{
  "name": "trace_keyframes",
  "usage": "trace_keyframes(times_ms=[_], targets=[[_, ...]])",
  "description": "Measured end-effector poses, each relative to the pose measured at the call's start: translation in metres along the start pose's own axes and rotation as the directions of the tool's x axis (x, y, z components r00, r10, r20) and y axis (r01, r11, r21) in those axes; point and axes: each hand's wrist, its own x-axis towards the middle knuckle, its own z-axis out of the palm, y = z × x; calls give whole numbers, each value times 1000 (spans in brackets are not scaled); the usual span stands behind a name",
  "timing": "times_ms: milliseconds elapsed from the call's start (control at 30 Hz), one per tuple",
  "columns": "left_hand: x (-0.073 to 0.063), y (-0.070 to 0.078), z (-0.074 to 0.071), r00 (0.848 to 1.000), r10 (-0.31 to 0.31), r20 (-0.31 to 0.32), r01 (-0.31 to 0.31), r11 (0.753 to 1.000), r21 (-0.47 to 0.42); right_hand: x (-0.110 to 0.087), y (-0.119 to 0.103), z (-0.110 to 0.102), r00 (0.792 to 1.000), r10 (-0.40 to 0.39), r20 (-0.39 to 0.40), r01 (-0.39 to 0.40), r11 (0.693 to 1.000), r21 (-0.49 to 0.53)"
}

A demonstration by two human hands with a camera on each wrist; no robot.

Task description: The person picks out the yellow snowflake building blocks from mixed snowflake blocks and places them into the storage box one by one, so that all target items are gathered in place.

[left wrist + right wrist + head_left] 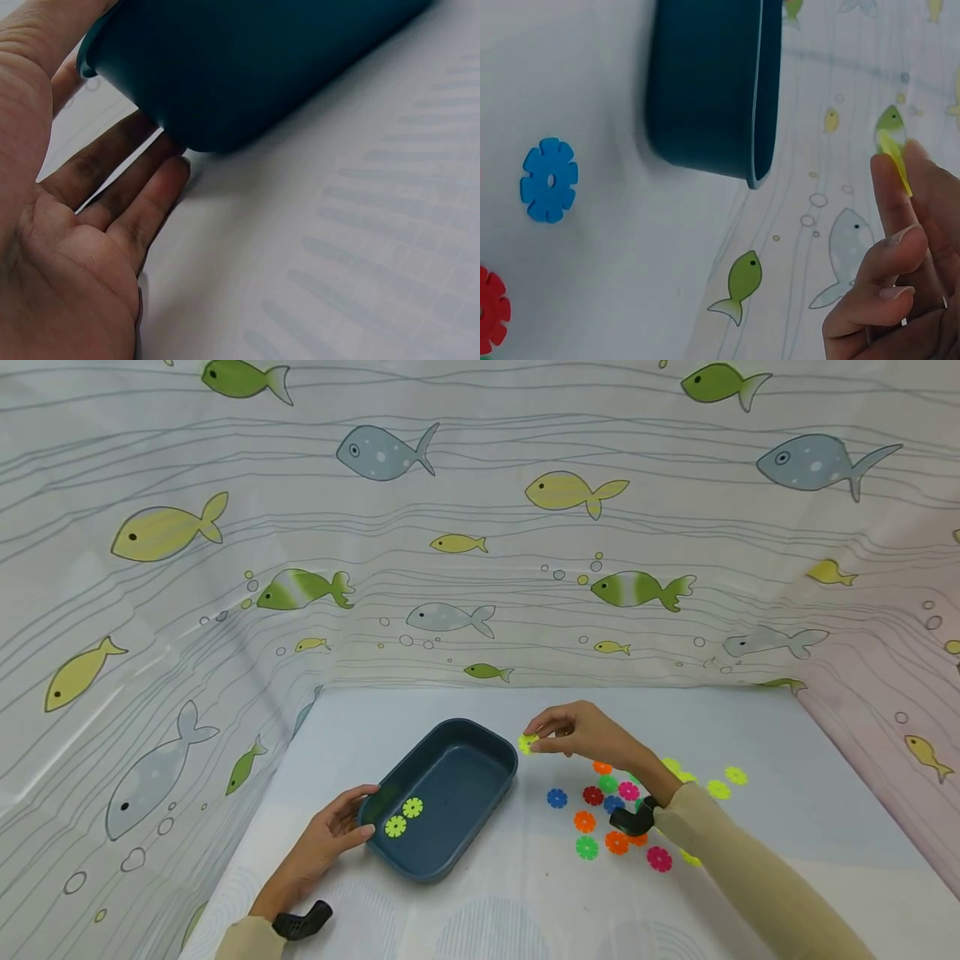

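Note:
A dark blue plastic basin (480, 827) sits on the table with two yellow snowflake discs (404, 817) on its floor. My left hand (333, 827) holds the basin's near left end, the thumb at the rim; in the left wrist view its fingers (161, 187) reach beneath the corner. Beyond the basin's right end, raised over the table, my right hand (581, 732) pinches a yellow snowflake disc (524, 743) between thumb and fingertips. The right wrist view has this disc edge-on, apart from the basin.
Loose snowflake discs lie to the right, partly under the right forearm: a blue disc (557, 798), an orange disc (584, 822), a green disc (587, 847), a pink disc (659, 859) and several more. A fish-printed curtain (517, 552) stands behind the table and along both sides.

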Motion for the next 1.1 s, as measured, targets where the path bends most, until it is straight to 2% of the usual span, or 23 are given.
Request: trace_keyframes(times_ms=[200, 500, 867, 1100], targets=[[0, 2, 1, 1000, -18, -13, 19, 1000, 6, 13, -3, 8, 999, -20, 33, 20, 1000, -1], [0, 4, 3, 1000, -1, -2, 1, 1000, -3, 32, -10, 24, 990, -73, 123, 68, 997, 43], [-2, 1, 2, 1000, 10, 8, -10, 1000, -2, 56, -19, 48, 960, -125, 251, 109, 991, 77], [-1, -1, -2, 999, 30, 13, -30, 1000, 9, 72, -23, 59, 948, -125, 292, 100, 990, 97]])
